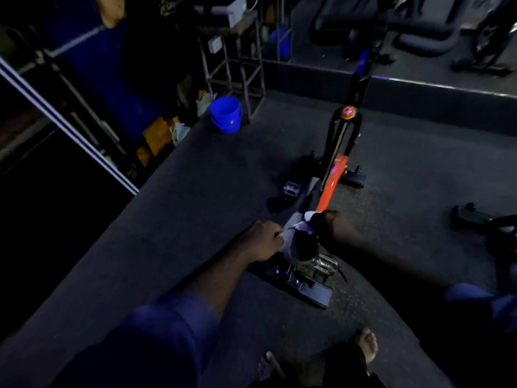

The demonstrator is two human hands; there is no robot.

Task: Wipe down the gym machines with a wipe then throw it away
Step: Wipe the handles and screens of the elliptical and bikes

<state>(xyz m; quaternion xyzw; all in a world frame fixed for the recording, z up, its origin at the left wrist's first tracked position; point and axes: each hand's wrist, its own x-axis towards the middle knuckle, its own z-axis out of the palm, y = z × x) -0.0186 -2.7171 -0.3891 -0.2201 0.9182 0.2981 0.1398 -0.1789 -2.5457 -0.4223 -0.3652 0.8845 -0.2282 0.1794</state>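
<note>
Head view, left hand point(265, 240) and right hand point(329, 222) gripping opposite ends of wipe point(298, 226), wipe stretched crosswise over orange bike frame point(333, 179), frame pointing away.

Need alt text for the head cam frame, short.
A person's left hand grips a white wipe on an orange-framed exercise bike, with the right hand at the wipe's other end in shadow. A blue bucket stands on the floor beyond.

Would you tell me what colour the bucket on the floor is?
The bucket is bright blue; the head view shows it clearly.
</note>
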